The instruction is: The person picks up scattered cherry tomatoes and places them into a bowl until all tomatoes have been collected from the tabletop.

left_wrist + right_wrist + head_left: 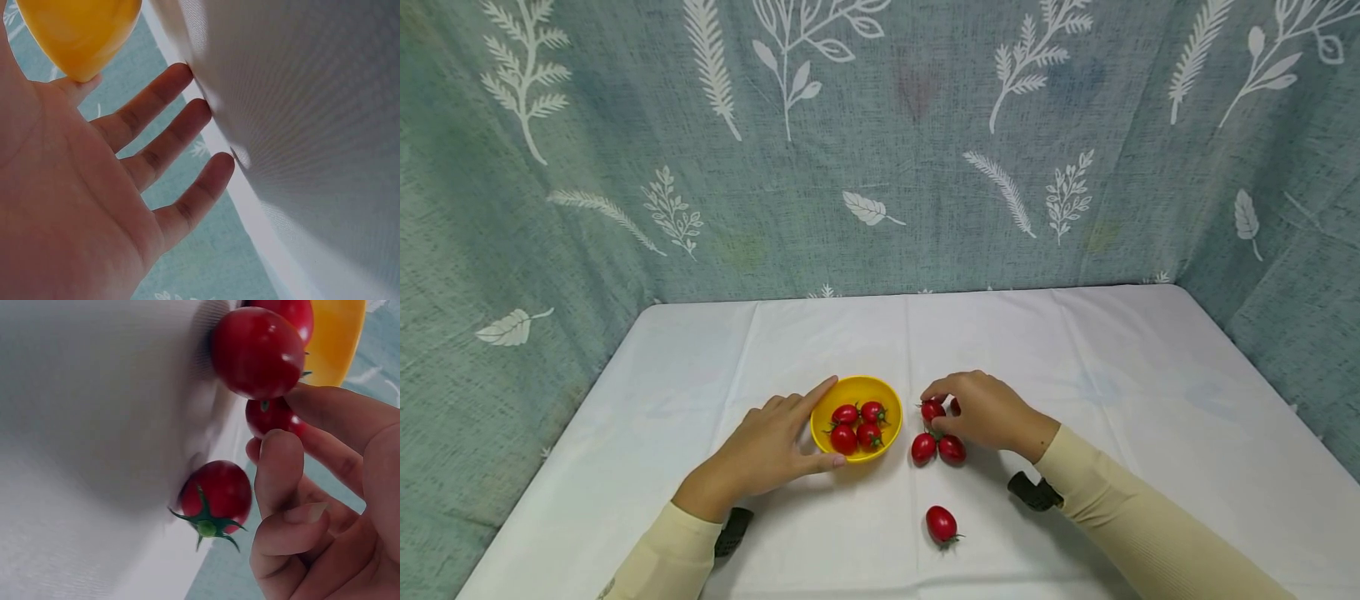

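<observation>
My left hand point(767, 446) spans the left side of a yellow bowl point(893, 392), index finger at its far rim and thumb at its near rim. Several cherry tomatoes point(843, 439) lie inside. In the left wrist view the other three fingers point(156, 153) stretch out below the bowl point(87, 37), spread apart. Just right of the bowl, my right hand point(988, 412) pinches a cherry tomato point(932, 410) between thumb and fingers; the right wrist view shows that tomato point(265, 417) partly covered by fingertips. Another tomato point(955, 406) is mostly hidden behind the hand.
Two cherry tomatoes, one on the left point(923, 448) and one on the right point(952, 450), lie side by side below the right hand. A single tomato point(942, 525) lies nearer the front. White cloth point(700, 358) covers the table; a leaf-patterned curtain point(880, 150) hangs around it.
</observation>
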{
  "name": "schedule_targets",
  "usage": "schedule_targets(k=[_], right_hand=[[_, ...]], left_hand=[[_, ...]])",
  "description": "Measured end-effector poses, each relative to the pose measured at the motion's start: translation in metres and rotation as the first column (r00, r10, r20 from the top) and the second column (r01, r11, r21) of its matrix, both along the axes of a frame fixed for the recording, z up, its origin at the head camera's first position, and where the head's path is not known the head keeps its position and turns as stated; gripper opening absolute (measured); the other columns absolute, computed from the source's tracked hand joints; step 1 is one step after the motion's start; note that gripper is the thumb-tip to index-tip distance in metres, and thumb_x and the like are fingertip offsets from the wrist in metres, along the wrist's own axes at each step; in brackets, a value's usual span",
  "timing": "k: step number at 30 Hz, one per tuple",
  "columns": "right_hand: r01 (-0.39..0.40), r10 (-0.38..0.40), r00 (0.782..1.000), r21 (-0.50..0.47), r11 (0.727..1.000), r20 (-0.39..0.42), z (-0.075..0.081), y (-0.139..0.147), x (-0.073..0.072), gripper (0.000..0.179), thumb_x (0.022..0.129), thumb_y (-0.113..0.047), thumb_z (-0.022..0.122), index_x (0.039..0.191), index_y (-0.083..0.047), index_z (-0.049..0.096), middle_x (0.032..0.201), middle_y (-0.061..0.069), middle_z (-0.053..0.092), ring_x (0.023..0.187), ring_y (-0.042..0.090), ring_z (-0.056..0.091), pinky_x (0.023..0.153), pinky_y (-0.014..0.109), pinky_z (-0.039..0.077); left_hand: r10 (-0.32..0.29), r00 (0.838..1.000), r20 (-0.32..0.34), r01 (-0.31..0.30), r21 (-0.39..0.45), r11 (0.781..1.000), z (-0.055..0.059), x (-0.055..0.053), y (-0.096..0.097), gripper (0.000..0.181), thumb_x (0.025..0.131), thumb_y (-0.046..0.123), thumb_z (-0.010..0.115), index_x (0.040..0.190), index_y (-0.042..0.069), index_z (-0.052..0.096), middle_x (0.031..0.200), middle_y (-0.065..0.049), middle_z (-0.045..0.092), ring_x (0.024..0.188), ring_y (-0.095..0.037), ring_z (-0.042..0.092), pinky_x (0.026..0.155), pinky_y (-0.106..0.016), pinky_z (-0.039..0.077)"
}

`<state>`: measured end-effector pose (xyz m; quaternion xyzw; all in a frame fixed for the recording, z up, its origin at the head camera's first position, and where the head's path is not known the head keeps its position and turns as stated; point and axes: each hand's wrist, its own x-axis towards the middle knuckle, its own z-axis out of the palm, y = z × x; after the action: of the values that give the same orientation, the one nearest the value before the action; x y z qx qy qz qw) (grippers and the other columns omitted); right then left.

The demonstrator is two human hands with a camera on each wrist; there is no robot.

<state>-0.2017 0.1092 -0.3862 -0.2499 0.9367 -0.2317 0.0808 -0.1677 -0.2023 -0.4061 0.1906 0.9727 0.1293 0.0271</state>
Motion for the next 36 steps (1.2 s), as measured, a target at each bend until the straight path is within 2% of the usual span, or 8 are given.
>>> schedule_targets(k=[9,14,22,36], right_hand=[[-0.034,0.031,0.997,-0.049,0.998,-0.065,0.01,-0.002,0.003,0.03,0.086,-0.021,0.08,0.115,-0.019,0.075,0.102,-0.007,0.072,0.074,0.008,0.056,0.068,0.022,0.049],[-0.056,0.05,0.994,-0.066,0.996,-0.098,0.014,-0.005,0.005,0.031,0.086,-0.02,0.079,0.117,-0.018,0.074,0.104,-0.006,0.073,0.083,0.014,0.062,0.071,0.023,0.051],[-0.102,0.087,0.985,-0.094,0.99,-0.15,0.019,-0.011,0.007,0.03,0.087,-0.019,0.078,0.117,-0.016,0.074,0.105,-0.005,0.074,0.1,0.018,0.068,0.089,0.035,0.054],[-0.131,0.112,0.982,-0.123,0.984,-0.15,0.026,-0.025,0.01,0.032,0.088,-0.018,0.078,0.119,-0.016,0.073,0.106,-0.005,0.074,0.103,0.018,0.069,0.093,0.037,0.054]], left_hand=[[0.002,1.0,-0.001,-0.002,0.005,1.0,0.0,0.0,0.0,0.104,0.074,0.083,0.062,0.159,0.037,0.023,0.121,-0.001,0.064,0.109,-0.022,0.055,0.085,-0.049,0.047],[0.002,1.0,0.001,-0.002,0.008,1.0,0.0,0.0,0.0,0.105,0.073,0.086,0.059,0.159,0.037,0.023,0.122,0.0,0.064,0.109,-0.022,0.055,0.085,-0.049,0.047],[0.003,1.0,0.006,-0.003,0.01,1.0,0.0,0.001,0.0,0.104,0.074,0.084,0.061,0.159,0.037,0.023,0.123,-0.001,0.064,0.111,-0.023,0.056,0.088,-0.051,0.047],[0.011,1.0,0.016,-0.011,0.014,1.0,0.002,0.001,0.001,0.104,0.074,0.085,0.06,0.159,0.038,0.023,0.125,-0.002,0.064,0.114,-0.025,0.056,0.089,-0.052,0.047]])
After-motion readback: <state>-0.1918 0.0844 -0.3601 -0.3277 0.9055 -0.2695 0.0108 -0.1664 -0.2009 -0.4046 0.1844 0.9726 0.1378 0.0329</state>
